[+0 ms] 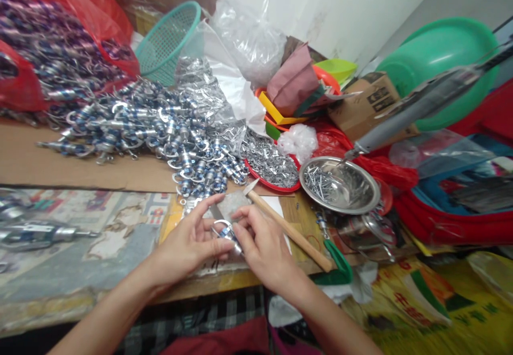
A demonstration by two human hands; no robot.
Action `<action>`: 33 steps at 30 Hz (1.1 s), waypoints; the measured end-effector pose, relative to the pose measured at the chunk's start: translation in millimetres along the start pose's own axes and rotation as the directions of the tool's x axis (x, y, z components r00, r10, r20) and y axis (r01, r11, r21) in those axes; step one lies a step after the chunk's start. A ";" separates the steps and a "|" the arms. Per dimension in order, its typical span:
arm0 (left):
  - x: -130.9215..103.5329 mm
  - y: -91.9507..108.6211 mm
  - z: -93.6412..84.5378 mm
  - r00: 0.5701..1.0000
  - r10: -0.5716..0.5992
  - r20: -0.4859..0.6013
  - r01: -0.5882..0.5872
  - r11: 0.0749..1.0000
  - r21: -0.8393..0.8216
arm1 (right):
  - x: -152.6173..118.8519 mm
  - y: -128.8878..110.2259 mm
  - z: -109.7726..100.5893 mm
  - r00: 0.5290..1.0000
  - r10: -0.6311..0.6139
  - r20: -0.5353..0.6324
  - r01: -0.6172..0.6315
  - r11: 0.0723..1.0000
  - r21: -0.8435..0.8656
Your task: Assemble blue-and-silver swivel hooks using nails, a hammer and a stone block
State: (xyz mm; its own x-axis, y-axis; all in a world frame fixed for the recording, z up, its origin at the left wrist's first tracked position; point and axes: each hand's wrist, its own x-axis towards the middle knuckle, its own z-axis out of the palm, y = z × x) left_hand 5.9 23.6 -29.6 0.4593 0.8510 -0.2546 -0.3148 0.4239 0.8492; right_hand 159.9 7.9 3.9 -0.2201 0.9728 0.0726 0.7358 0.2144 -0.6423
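Between my two hands, near the table's front edge, is a small silver and blue metal fitting [225, 232] with a curved, ring-like part. My left hand [186, 245] holds it from the left, thumb along its lower side. From the right, the fingers of my right hand [260, 242] are closed on the same fitting. A grey block [233, 202] lies just beyond my fingers. Beside my right hand a hammer [292, 232] rests on the table, its wooden handle slanting down to the right. A large heap of similar fittings [160, 125] lies behind my hands.
A red dish of small metal parts [297, 186] and a steel bowl with pins [371, 205] stand right of centre. A grey tool [420, 106] hangs above the bowl. Further back are a teal basket [168, 37], a green basin [452, 50] and a cardboard box [360, 103]. Several fittings [36, 232] lie left.
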 end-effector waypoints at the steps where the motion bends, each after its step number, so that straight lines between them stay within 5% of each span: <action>1: 0.2 -0.4 -0.6 1.000 0.001 0.007 -0.001 1.000 -0.001 | 0.4 -0.9 1.1 1.000 -0.018 -0.001 0.018 0.999 -0.045; 10: 2.2 -0.9 -2.1 1.000 0.002 0.019 -0.002 1.000 -0.007 | 1.3 -1.3 2.8 0.998 -0.063 0.027 0.065 0.993 -0.098; 13: 0.3 2.5 -0.1 1.000 -0.015 0.003 0.015 1.000 0.008 | 0.8 16.9 -9.7 0.989 0.005 -0.147 0.006 0.997 0.073; 16: -1.4 5.5 1.6 0.999 -0.033 -0.024 0.034 0.999 0.026 | 0.5 48.8 -25.5 0.945 0.042 -0.324 -0.056 0.998 -0.036; 21: -3.3 7.5 3.7 0.999 -0.031 -0.045 0.034 0.998 0.047 | -3.6 87.2 -31.5 0.991 0.132 -0.007 -0.129 0.956 -0.264; 27: -3.9 7.7 4.1 0.996 -0.044 -0.075 0.048 0.997 0.052 | -25.9 66.9 -46.2 0.991 0.032 -0.133 -0.044 0.995 -0.090; 33: -3.5 7.9 3.8 0.995 -0.043 -0.085 0.049 0.997 0.066 | -59.4 36.6 -52.7 0.971 -0.225 -0.077 0.205 0.955 -0.215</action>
State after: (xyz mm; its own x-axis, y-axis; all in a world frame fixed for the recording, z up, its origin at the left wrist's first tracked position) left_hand 4.9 22.7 -20.2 0.3997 0.8553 -0.3297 -0.2363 0.4437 0.8645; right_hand 233.6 -37.5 16.2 -0.3304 0.9032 0.2738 0.7955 0.4227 -0.4341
